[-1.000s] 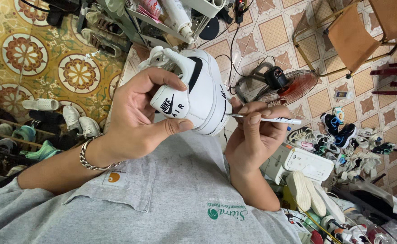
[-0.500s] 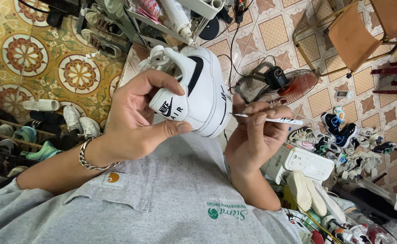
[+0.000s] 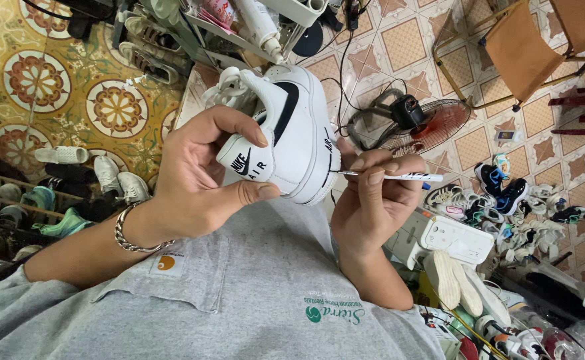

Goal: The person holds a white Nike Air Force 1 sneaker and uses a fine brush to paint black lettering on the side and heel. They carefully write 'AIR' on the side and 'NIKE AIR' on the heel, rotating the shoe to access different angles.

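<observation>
Head camera view, looking down: left hand (image 3: 199, 180) grips a white leather sneaker with black side stripe and black heel lettering (image 3: 292, 133) by its heel, thumb pressed under the heel tab and index finger curled over the top. The sneaker is held in the air above the person's grey shirt (image 3: 252, 293), sole edge facing the right hand. Right hand (image 3: 372, 200) pinches a thin white-handled brush (image 3: 389, 176) between thumb and fingers; the brush tip touches the sneaker's midsole edge near the heel. A silver chain bracelet (image 3: 129, 237) sits on the left wrist. On the tiled floor beyond lie a small red-bladed electric fan (image 3: 419, 123), an orange folding chair (image 3: 526, 47) and scattered pairs of shoes (image 3: 499, 187). A white box-shaped device (image 3: 449, 237) rests just beside the right forearm.
</observation>
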